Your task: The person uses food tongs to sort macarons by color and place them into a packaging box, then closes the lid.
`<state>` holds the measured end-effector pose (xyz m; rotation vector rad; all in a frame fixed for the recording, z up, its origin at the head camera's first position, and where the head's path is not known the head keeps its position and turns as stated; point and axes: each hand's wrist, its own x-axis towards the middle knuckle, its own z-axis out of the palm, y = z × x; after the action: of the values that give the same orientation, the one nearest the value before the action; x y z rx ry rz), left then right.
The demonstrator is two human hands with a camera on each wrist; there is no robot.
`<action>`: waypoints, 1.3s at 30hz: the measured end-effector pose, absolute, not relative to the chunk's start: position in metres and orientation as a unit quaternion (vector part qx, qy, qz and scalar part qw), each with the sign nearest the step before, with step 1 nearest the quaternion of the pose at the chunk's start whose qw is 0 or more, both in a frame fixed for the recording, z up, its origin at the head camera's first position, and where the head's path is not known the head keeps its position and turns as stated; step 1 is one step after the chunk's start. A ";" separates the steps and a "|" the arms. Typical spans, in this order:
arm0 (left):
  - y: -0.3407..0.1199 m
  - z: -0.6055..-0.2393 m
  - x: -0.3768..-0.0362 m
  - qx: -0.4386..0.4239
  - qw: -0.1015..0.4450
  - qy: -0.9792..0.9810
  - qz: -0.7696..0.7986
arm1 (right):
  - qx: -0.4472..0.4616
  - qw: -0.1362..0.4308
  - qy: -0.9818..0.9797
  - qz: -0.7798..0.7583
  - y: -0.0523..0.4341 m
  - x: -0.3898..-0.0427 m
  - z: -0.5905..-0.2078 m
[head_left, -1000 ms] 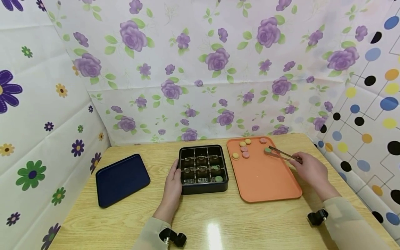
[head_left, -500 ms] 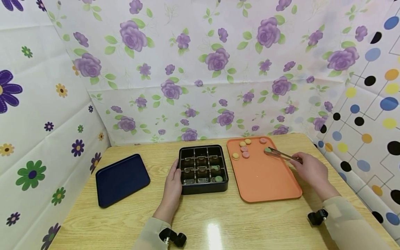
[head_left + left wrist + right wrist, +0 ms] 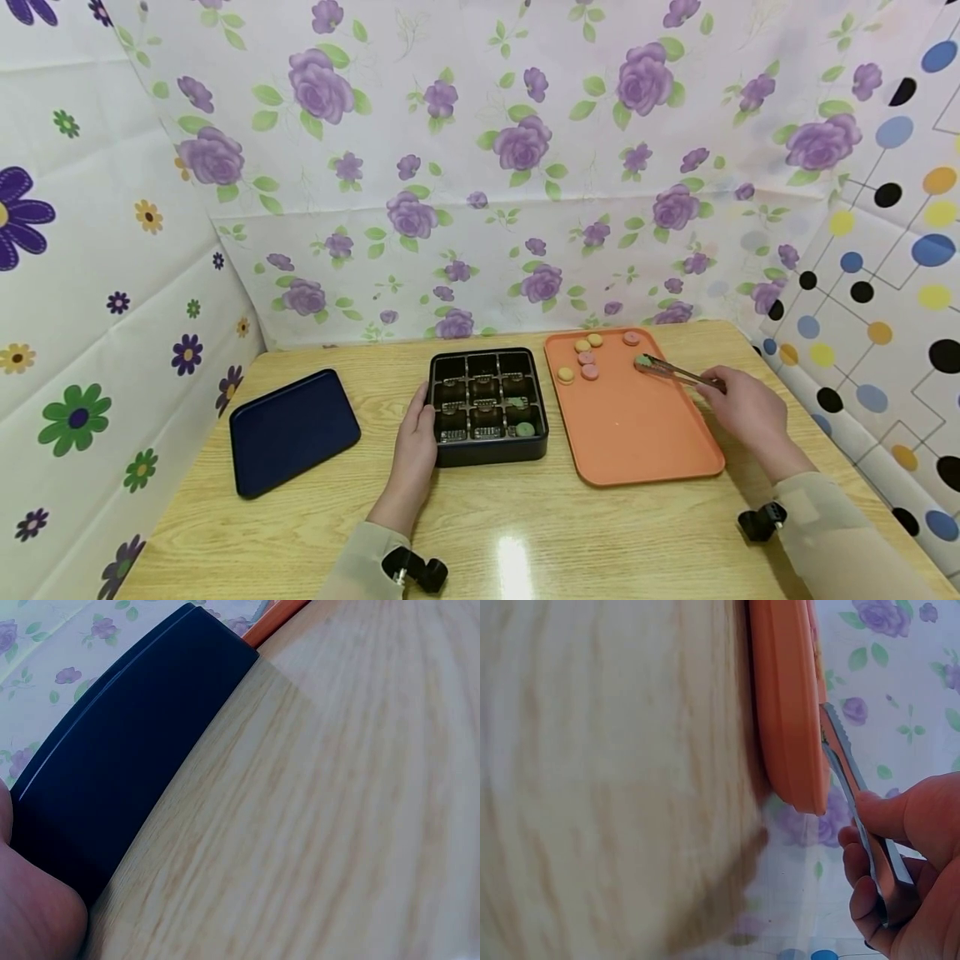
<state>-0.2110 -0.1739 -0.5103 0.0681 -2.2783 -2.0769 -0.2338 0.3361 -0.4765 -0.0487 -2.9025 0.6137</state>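
My right hand [image 3: 746, 408] grips metal tongs [image 3: 682, 373], thumb on one arm and fingers curled beneath, as the right wrist view shows. At the tongs' tips, on the upper part of the orange tray [image 3: 637, 442], is a green macaron [image 3: 642, 360], partly covered by them. My left hand [image 3: 415, 442] lies along the left side of a dark box [image 3: 491, 452], its fingers stretched along the wall. That box has a divided insert with small compartments; a green macaron [image 3: 525, 429] sits in the front right one, and another green piece [image 3: 517, 402] shows in the compartment behind it.
Pink macarons [image 3: 589, 372] and yellow macarons [image 3: 566, 375] lie along the orange tray's left and far part, with a lone pink macaron [image 3: 632, 337] near its far edge. A dark blue tray or lid [image 3: 294, 433] rests at the table's left. Flowered cloth hangs behind.
The tongs' arms have come together at the green macaron; they stood apart a second ago. The left hand and the dark box have stayed in place.
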 end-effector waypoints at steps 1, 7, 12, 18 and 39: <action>-0.174 -0.510 -0.211 0.023 0.028 -0.738 -0.673 | -0.017 0.089 -0.975 0.205 0.336 -0.234 -0.477; -0.174 -0.507 -0.208 0.021 0.027 -0.737 -0.675 | -0.015 0.103 -0.973 0.207 0.332 -0.232 -0.476; -0.175 -0.506 -0.208 0.018 0.026 -0.734 -0.679 | -0.006 0.120 -0.970 0.209 0.326 -0.230 -0.472; -0.175 -0.509 -0.210 0.021 0.026 -0.735 -0.677 | 0.008 0.142 -0.968 0.208 0.314 -0.230 -0.465; -0.174 -0.508 -0.210 0.024 0.025 -0.737 -0.675 | 0.069 0.150 -0.959 0.232 0.248 -0.231 -0.435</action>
<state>-0.2096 -0.1741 -0.5081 0.0728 -2.2777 -2.0879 -0.2309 0.2477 -0.4347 0.1979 -2.7537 0.6652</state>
